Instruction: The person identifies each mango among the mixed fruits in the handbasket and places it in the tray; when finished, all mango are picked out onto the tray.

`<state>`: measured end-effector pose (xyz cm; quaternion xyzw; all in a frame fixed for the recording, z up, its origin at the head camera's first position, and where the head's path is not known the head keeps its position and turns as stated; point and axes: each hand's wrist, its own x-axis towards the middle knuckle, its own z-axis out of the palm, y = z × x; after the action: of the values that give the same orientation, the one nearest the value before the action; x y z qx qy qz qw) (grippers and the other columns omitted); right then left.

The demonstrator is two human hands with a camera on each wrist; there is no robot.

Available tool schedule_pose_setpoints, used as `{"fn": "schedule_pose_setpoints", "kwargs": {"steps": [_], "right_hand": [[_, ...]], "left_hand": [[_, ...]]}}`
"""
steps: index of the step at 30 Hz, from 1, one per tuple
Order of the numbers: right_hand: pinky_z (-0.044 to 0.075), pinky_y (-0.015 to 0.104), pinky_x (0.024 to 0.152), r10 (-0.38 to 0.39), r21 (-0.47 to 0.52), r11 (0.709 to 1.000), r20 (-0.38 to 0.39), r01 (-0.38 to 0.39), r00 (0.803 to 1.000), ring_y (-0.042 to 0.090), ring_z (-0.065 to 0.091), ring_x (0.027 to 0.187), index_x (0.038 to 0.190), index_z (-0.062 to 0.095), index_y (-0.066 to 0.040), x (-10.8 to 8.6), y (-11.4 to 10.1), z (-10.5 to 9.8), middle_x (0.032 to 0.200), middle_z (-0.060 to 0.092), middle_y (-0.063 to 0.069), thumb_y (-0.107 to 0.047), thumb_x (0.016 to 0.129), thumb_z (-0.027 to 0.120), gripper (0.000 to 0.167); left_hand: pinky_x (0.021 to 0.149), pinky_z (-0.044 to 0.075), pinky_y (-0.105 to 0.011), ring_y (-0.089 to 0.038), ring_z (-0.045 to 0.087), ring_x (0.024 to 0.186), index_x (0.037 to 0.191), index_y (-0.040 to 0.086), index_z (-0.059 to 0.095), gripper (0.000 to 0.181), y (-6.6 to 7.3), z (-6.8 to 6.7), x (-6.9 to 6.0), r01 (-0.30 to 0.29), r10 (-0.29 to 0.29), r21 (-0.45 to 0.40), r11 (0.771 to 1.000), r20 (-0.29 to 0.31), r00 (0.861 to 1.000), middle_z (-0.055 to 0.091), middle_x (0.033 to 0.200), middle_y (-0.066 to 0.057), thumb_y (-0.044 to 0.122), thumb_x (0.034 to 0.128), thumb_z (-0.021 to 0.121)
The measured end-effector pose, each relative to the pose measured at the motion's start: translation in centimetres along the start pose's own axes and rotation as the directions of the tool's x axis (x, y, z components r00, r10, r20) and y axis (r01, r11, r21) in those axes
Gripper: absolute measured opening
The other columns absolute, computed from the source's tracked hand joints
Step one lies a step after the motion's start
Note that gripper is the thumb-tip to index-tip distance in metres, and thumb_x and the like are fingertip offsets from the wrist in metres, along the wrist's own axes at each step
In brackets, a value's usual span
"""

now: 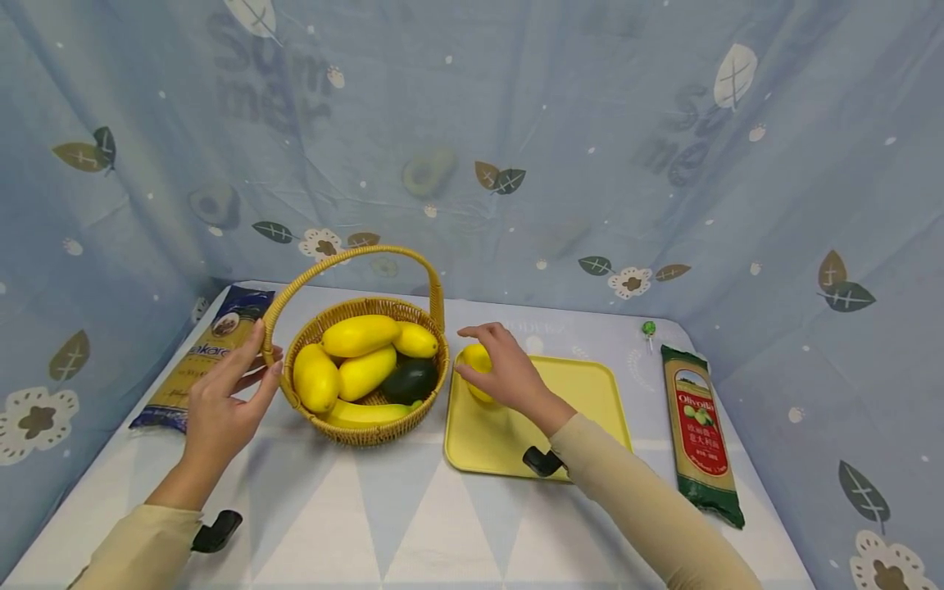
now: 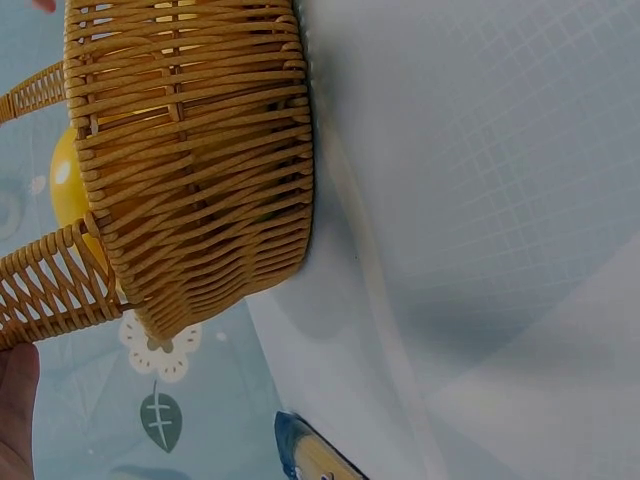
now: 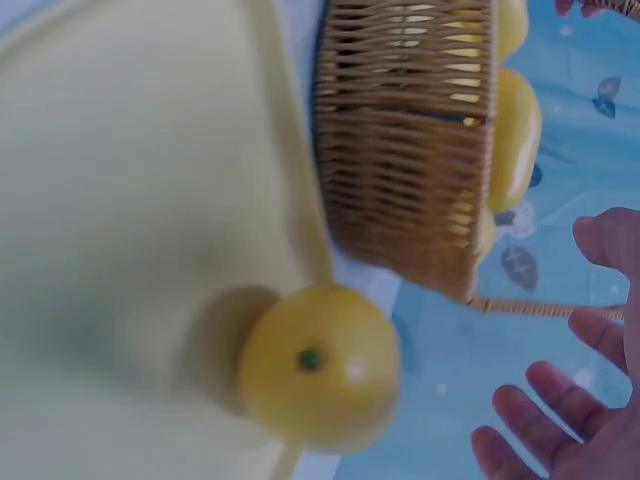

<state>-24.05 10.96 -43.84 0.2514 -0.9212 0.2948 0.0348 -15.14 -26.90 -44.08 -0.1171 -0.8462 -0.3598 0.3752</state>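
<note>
Patterned table [image 1: 332,508]; on it wicker basket [image 1: 361,435], yellow tray [image 1: 583,393]; blue packet [image 1: 193,354], green-ended packet [image 1: 699,434], lollipop [image 1: 649,328]

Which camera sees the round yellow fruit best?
The right wrist view: the whole round yellow fruit shows there, even its green spot, though slightly blurry. In the head view, the right hand partly covers it; the left wrist view doesn't show it.

Basket [image 1: 369,434] stands on table [image 1: 324,508], left of tray [image 1: 583,401]. In basket: fruits [image 1: 361,334], with banana [image 1: 369,416] at front and avocado [image 1: 410,381] at right. Single fruit [image 1: 474,357] lies on tray, at far left corner. Left packet [image 1: 188,360] lies left of basket. Right packet [image 1: 701,426] lies right of tray, lollipop [image 1: 649,329] just behind this packet. Behind table hangs curtain [image 1: 472,123].
</note>
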Motion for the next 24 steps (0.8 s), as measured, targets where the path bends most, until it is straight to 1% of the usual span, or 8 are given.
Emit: {"fn": "schedule_pose_setpoints", "kwargs": {"steps": [4, 8, 11, 13, 17, 19, 24], "right_hand": [[0.051, 0.043, 0.102, -0.08, 0.063, 0.995, 0.078, 0.075, 0.994, 0.025, 0.053, 0.122, 0.146, 0.053, -0.019, 1.6, -1.3, 0.0, 0.139, 0.051, 0.008, -0.039, 0.099, 0.067, 0.053], [0.049, 0.043, 0.105, -0.157, 0.169, 0.977, 0.158, 0.13, 0.975, 0.029, 0.053, 0.126, 0.148, 0.051, -0.016, 3.6, -2.5, 0.1, 0.14, 0.05, 0.013, -0.034, 0.101, 0.065, 0.053], [0.048, 0.046, 0.107, -0.19, 0.21, 0.967, 0.205, 0.147, 0.96, 0.031, 0.051, 0.129, 0.149, 0.051, -0.016, 5.2, -3.5, 0.5, 0.142, 0.049, 0.014, -0.033, 0.101, 0.065, 0.053], [0.046, 0.047, 0.108, -0.194, 0.204, 0.968, 0.231, 0.148, 0.953, 0.029, 0.05, 0.131, 0.149, 0.051, -0.018, 6.1, -4.1, 0.9, 0.145, 0.048, 0.011, -0.035, 0.1, 0.065, 0.054], [0.043, 0.044, 0.113, -0.195, 0.156, 0.975, 0.274, 0.156, 0.942, 0.022, 0.045, 0.137, 0.149, 0.052, -0.024, 7.9, -5.0, 2.0, 0.153, 0.043, 0.003, -0.04, 0.099, 0.065, 0.053], [0.041, 0.043, 0.115, -0.197, 0.136, 0.977, 0.286, 0.163, 0.938, 0.021, 0.042, 0.14, 0.148, 0.053, -0.026, 8.8, -5.4, 2.6, 0.154, 0.042, 0.002, -0.04, 0.099, 0.066, 0.053], [0.036, 0.042, 0.119, -0.209, 0.112, 0.977, 0.316, 0.182, 0.926, 0.022, 0.034, 0.146, 0.15, 0.051, -0.028, 10.8, -6.0, 3.9, 0.159, 0.037, 0.004, -0.038, 0.099, 0.067, 0.055]], "left_hand": [[0.087, 0.044, -0.002, 0.022, 0.051, 0.109, 0.15, 0.016, 0.05, 0.083, 0.0, 0.0, 0.0, -0.013, 0.013, -0.019, 1.0, -0.005, 1.0, 0.072, 0.11, -0.02, -0.016, 0.0783, 0.077], [0.087, 0.044, -0.002, 0.022, 0.052, 0.108, 0.15, 0.016, 0.051, 0.084, 0.0, 0.0, 0.0, -0.015, 0.015, -0.024, 1.0, -0.005, 1.0, 0.072, 0.11, -0.019, -0.017, 0.0773, 0.077], [0.087, 0.044, -0.002, 0.023, 0.051, 0.108, 0.15, 0.017, 0.05, 0.085, -0.1, 0.0, 0.0, -0.009, 0.009, -0.019, 1.0, 0.0, 1.0, 0.072, 0.11, -0.019, -0.017, 0.0776, 0.077], [0.086, 0.044, -0.002, 0.023, 0.051, 0.108, 0.151, 0.017, 0.05, 0.084, -0.1, 0.0, 0.0, -0.006, 0.006, -0.015, 1.0, 0.004, 1.0, 0.072, 0.11, -0.019, -0.017, 0.0782, 0.077], [0.087, 0.044, -0.003, 0.023, 0.05, 0.109, 0.151, 0.018, 0.049, 0.084, -0.2, 0.1, -0.1, 0.002, -0.002, -0.009, 1.0, 0.014, 1.0, 0.072, 0.111, -0.019, -0.016, 0.0797, 0.076], [0.087, 0.044, -0.003, 0.023, 0.049, 0.11, 0.152, 0.018, 0.048, 0.084, -0.2, 0.0, -0.1, 0.007, -0.007, -0.004, 1.0, 0.017, 1.0, 0.072, 0.111, -0.019, -0.016, 0.0803, 0.075], [0.087, 0.043, -0.002, 0.024, 0.049, 0.11, 0.152, 0.019, 0.048, 0.084, -0.2, -0.1, -0.1, 0.012, -0.012, 0.005, 1.0, 0.012, 1.0, 0.072, 0.111, -0.019, -0.015, 0.0806, 0.075]]}}
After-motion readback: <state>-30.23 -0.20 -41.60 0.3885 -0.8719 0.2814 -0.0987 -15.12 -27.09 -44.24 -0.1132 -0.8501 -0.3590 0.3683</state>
